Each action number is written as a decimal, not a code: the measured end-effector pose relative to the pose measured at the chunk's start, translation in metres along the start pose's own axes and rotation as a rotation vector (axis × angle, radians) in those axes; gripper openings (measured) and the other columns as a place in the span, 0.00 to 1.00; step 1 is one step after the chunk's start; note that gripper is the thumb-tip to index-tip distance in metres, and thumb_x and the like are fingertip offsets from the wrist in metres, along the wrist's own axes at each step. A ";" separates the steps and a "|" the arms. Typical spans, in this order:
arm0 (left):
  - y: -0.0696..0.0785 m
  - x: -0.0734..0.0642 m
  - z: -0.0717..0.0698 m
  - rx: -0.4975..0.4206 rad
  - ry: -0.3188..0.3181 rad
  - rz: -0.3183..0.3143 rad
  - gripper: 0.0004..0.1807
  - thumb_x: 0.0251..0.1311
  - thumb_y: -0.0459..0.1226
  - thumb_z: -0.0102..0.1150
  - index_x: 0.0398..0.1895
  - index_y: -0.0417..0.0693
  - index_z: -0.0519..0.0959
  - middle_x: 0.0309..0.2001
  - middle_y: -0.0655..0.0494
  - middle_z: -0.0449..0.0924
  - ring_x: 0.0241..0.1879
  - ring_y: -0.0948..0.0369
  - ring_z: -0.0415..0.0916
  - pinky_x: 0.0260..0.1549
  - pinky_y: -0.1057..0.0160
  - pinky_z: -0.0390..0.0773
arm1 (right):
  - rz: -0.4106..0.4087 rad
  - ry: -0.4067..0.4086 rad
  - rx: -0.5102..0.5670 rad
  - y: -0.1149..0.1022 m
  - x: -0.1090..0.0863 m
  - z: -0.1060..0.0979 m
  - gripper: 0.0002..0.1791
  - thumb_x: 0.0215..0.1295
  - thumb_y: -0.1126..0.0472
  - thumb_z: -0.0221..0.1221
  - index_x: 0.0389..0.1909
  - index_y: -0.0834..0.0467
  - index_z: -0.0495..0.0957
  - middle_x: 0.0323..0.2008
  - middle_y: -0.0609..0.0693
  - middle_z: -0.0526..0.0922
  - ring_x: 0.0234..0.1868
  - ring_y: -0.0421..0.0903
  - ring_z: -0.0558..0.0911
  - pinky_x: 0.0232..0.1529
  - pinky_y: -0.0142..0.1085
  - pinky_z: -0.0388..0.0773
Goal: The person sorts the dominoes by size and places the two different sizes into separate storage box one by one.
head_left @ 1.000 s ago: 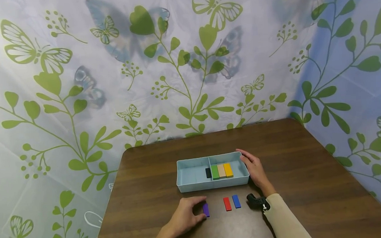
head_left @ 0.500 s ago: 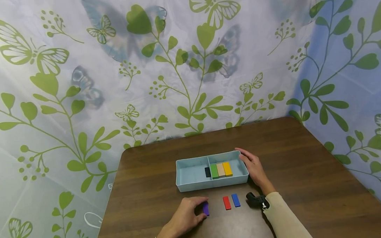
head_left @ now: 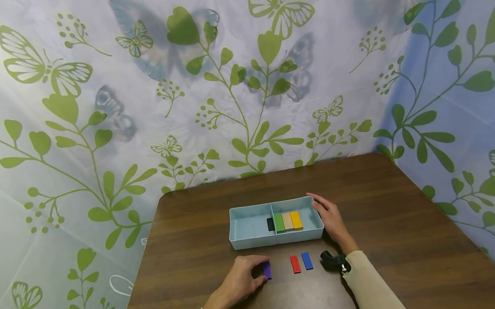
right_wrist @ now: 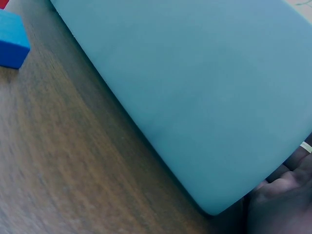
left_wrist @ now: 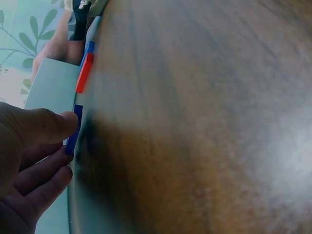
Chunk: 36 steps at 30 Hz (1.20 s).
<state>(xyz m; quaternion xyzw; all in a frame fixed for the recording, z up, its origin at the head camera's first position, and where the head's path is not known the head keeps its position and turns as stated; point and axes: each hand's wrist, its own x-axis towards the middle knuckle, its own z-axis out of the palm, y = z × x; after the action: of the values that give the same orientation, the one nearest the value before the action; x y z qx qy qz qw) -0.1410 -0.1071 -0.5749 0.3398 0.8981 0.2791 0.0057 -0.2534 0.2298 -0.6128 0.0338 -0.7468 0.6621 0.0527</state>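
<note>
My left hand [head_left: 242, 276] pinches a purple block [head_left: 267, 270] between thumb and fingers on the near side of the table. In the left wrist view the same block [left_wrist: 75, 129] looks dark blue and stands against the thumb tip. A pale blue two-compartment tray [head_left: 250, 242] lies beyond it. My right hand [head_left: 331, 220] holds the tray's right end, its fingers at the far corner; the right wrist view shows only part of that hand [right_wrist: 285, 195]. Inside the right compartment lie green [head_left: 279, 223], beige [head_left: 288, 221] and yellow [head_left: 296, 220] blocks side by side.
A black block [head_left: 270, 224] lies in the left compartment against the divider. Red [head_left: 295, 264] and blue [head_left: 306, 260] blocks lie on the wooden table [head_left: 185, 247] in front of the tray. A black device [head_left: 335, 261] is at my right wrist. A patterned curtain [head_left: 214, 142] hangs behind.
My left thumb and fingers have drawn in on the purple block, which has shifted very slightly away from me. The right hand and tray have kept their place.
</note>
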 end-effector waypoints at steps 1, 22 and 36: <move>0.000 0.000 -0.001 -0.003 0.002 0.007 0.25 0.54 0.37 0.75 0.57 0.48 0.82 0.53 0.58 0.85 0.53 0.65 0.82 0.51 0.65 0.82 | 0.001 -0.002 -0.004 0.000 0.000 0.000 0.24 0.78 0.46 0.48 0.69 0.48 0.72 0.71 0.51 0.71 0.73 0.52 0.67 0.74 0.58 0.57; 0.008 0.025 -0.055 0.020 0.192 0.174 0.24 0.50 0.33 0.77 0.53 0.43 0.83 0.50 0.53 0.87 0.49 0.61 0.85 0.47 0.64 0.84 | 0.002 -0.007 -0.010 0.000 0.001 -0.001 0.25 0.79 0.47 0.47 0.70 0.50 0.71 0.71 0.53 0.71 0.73 0.55 0.66 0.73 0.59 0.58; 0.002 0.047 -0.081 0.089 0.187 0.221 0.25 0.52 0.34 0.76 0.56 0.44 0.82 0.51 0.52 0.87 0.52 0.59 0.84 0.50 0.60 0.83 | 0.012 0.004 -0.016 -0.003 0.000 0.000 0.26 0.78 0.45 0.49 0.70 0.49 0.72 0.71 0.51 0.72 0.73 0.53 0.67 0.74 0.57 0.58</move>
<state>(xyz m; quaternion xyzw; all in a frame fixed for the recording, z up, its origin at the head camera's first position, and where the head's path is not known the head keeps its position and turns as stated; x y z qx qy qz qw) -0.1923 -0.1169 -0.4975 0.4092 0.8632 0.2685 -0.1237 -0.2535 0.2290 -0.6094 0.0277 -0.7522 0.6564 0.0506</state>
